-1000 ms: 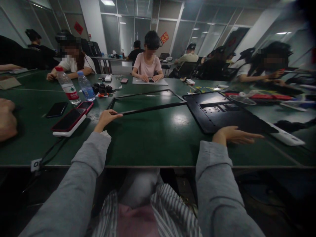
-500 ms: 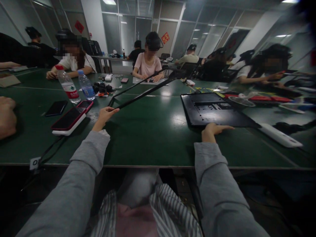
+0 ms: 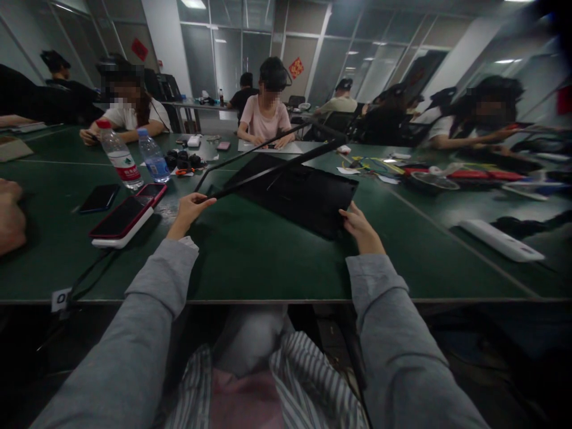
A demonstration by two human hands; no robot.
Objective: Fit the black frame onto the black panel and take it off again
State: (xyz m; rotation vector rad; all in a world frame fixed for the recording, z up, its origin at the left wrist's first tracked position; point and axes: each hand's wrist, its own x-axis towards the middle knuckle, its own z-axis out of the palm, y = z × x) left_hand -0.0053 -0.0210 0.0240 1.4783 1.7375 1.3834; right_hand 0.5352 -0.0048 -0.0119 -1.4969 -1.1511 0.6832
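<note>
My left hand [image 3: 192,213] is closed on the near-left corner of a thin black rectangular frame [image 3: 286,162], like a screen bezel, which is tilted up and reaches away to the right. The thumb and fingers of my right hand [image 3: 361,227] pinch the right edge of a flat black plastic panel [image 3: 308,199], like a screen's back cover. That panel slants over the middle of the table, partly behind and beneath the frame. Whether the two pieces touch, I cannot tell.
On the left are two bottles [image 3: 120,156], a dark phone [image 3: 99,198] and a red-cased phone [image 3: 123,215] on a white block. To the right lie a white power strip [image 3: 500,239] and assorted tools [image 3: 433,179]. Another person's hand [image 3: 11,217] rests at the left edge. Several people sit around.
My right hand has brought the panel leftward from the right side to the middle, turning it so its recessed side no longer shows. My left hand and the frame have barely moved.
</note>
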